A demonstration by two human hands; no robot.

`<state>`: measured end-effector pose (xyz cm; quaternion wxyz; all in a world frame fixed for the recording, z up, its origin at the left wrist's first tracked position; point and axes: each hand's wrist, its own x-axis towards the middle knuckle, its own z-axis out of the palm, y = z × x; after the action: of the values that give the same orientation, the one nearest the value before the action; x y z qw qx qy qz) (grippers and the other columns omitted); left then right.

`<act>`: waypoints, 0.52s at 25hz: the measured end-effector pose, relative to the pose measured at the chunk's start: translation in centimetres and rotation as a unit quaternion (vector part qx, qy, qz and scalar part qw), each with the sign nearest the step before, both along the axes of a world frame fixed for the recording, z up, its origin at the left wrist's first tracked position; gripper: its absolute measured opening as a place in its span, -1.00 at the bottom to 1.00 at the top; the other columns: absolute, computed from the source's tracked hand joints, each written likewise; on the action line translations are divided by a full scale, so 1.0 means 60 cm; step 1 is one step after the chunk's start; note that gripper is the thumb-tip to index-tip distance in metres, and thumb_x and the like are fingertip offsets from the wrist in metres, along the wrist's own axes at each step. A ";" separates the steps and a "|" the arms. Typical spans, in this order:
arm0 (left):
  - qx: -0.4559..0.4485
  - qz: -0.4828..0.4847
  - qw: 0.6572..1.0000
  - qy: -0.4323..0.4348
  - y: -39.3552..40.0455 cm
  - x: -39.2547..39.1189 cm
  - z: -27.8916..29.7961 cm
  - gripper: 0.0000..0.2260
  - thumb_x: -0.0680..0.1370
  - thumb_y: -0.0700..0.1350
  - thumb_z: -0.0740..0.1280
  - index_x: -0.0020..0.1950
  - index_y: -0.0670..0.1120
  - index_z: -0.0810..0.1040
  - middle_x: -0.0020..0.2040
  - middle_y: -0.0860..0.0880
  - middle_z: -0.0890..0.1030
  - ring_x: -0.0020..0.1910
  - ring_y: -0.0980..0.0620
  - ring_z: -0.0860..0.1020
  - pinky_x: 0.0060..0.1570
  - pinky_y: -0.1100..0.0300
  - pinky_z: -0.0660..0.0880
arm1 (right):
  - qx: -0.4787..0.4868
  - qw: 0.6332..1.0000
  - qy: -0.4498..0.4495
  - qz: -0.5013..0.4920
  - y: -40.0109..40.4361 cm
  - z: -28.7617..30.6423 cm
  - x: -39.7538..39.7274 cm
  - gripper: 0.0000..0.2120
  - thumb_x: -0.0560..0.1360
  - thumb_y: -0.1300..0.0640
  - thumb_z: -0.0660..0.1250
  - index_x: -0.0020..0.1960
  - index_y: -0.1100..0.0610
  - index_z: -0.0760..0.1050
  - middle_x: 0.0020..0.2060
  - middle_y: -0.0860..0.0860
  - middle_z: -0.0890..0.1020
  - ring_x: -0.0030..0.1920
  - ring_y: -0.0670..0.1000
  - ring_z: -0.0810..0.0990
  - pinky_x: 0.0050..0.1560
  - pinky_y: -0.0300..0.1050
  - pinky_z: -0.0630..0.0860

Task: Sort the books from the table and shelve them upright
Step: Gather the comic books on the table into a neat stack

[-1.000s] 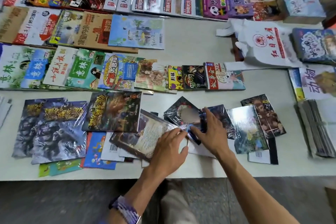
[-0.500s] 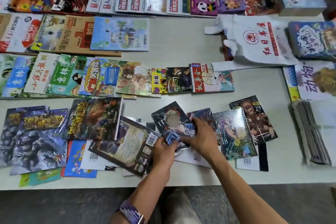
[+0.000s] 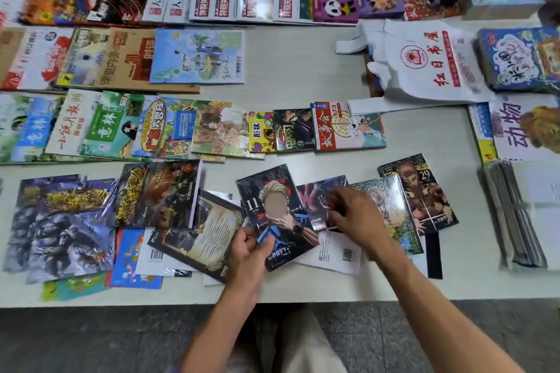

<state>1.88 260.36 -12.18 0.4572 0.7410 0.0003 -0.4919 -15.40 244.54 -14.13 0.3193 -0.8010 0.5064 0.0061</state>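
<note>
Many books lie flat on a white table (image 3: 297, 63). Near the front edge my left hand (image 3: 251, 254) pinches the lower left corner of a dark comic book marked 11 (image 3: 272, 200), which lies tilted. My right hand (image 3: 357, 215) rests with bent fingers on a second dark comic book (image 3: 318, 194) just to its right, its fingertips blurred; whether it grips that book is unclear. Further right lie a glossy wrapped comic (image 3: 391, 200) and one marked 29 (image 3: 424, 191). A brown book with a barcode (image 3: 200, 239) lies left of my left hand.
Rows of magazines and picture books cover the far and left table, such as a light blue book (image 3: 197, 57). A white plastic bag with red print (image 3: 424, 60) lies at the right. A bundled paper stack (image 3: 515, 215) sits at the right edge. Grey floor (image 3: 91, 342) lies below.
The comic marked 11 now lies fully uncovered. My left hand has shifted onto its lower corner, and my right hand has moved right onto the neighbouring comic. The camera has moved closer.
</note>
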 end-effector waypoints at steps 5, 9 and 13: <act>0.015 0.027 0.999 -0.022 0.017 0.040 0.003 -0.81 0.53 -0.34 0.38 -0.08 -0.07 0.49 -0.17 -0.01 0.71 -0.24 0.11 0.67 -0.26 0.32 0.54 | 0.070 0.955 0.221 0.185 -0.079 -0.015 0.038 0.03 0.30 -0.13 0.59 0.60 -0.01 0.10 0.58 0.04 0.24 0.57 0.22 0.16 0.50 0.36 0.14; 0.027 0.028 0.999 -0.003 0.023 0.042 0.002 -0.84 0.53 -0.31 0.38 -0.05 -0.06 0.50 -0.10 -0.06 0.72 -0.13 0.00 0.66 -0.13 0.18 0.53 | 0.012 0.955 0.238 0.175 -0.098 -0.019 0.044 -0.23 0.26 -0.17 0.60 0.37 0.06 0.44 0.29 0.11 0.51 0.32 0.18 0.44 0.38 0.24 0.35; 0.015 0.041 0.999 0.017 0.030 0.041 -0.001 -0.86 0.54 -0.32 0.37 -0.04 -0.10 0.49 -0.05 -0.15 0.71 -0.09 -0.10 0.65 0.06 0.01 0.55 | 0.063 0.967 0.209 0.131 -0.081 -0.018 0.032 -0.57 0.34 -0.11 0.57 0.06 0.13 0.57 0.04 0.11 0.63 0.04 0.11 0.59 0.11 0.05 0.54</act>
<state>4.31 262.17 -12.27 0.4662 0.7384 0.0458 -0.4851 -13.49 239.70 -15.20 0.2528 -0.8195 0.4512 0.2468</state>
